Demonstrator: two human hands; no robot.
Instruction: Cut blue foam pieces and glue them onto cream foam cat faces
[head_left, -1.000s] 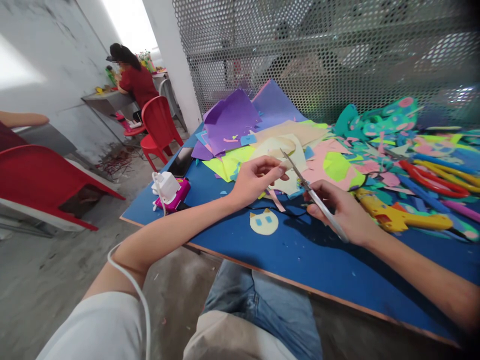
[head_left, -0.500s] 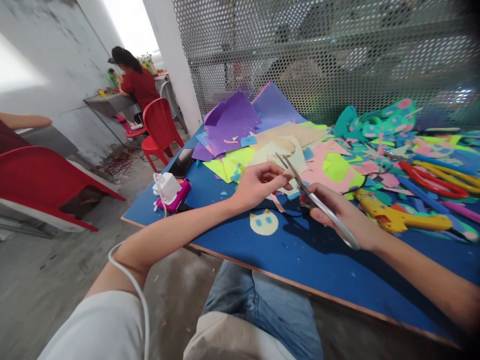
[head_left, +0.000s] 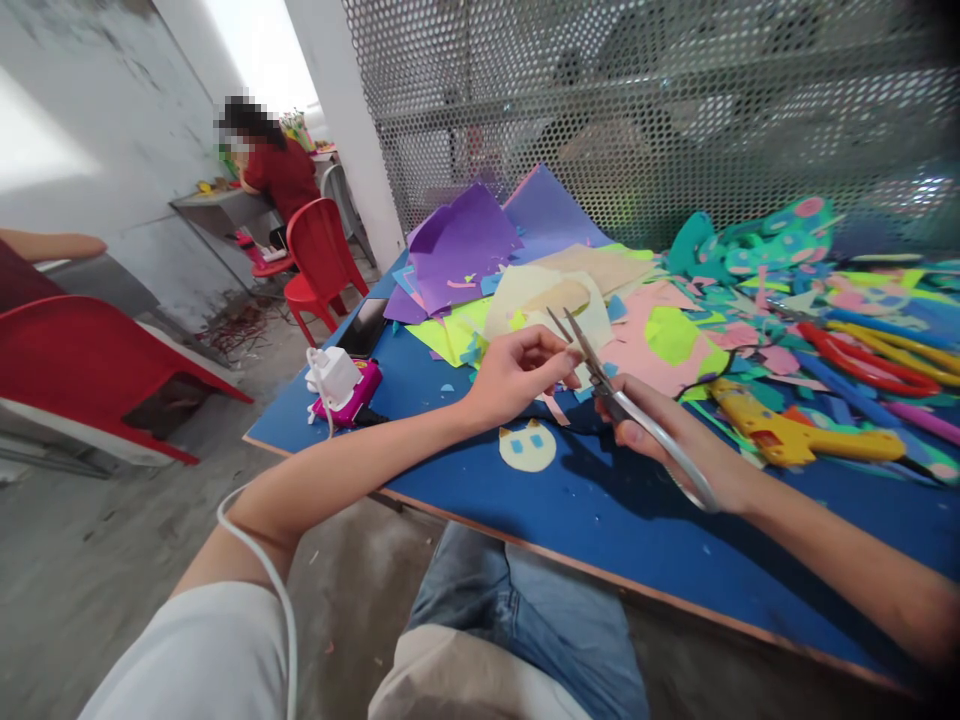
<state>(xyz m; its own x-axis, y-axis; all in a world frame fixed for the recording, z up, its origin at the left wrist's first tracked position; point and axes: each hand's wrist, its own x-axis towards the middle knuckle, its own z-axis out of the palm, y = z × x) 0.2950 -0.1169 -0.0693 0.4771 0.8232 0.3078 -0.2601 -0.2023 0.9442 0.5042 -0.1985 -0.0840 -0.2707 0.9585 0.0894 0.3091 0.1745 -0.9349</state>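
My right hand [head_left: 660,425] is closed round the handles of a pair of scissors [head_left: 626,405], whose blades are parted and point up and to the left. My left hand [head_left: 521,370] is pinched at the fingertips beside the blades. A small pale piece seems to sit in that pinch, too small to make out. Below the hands, flat on the blue table, lies a round cream cutout [head_left: 528,452] with two blue squares and tan pointed bits at its top. Behind the left hand is a cream sheet [head_left: 502,305] among the scraps.
The blue table [head_left: 465,480] bears purple sheets [head_left: 457,255] and pink, green and teal scraps. To the right lie a yellow glue gun [head_left: 802,430] and red-handled scissors [head_left: 862,360]. A white plug [head_left: 334,372] stands at the left. A person [head_left: 274,170] sits farther back.
The scissors and my right hand have shifted slightly left and down, and the blades look a little wider apart. My left hand has hardly moved. More of the cream sheet shows behind.
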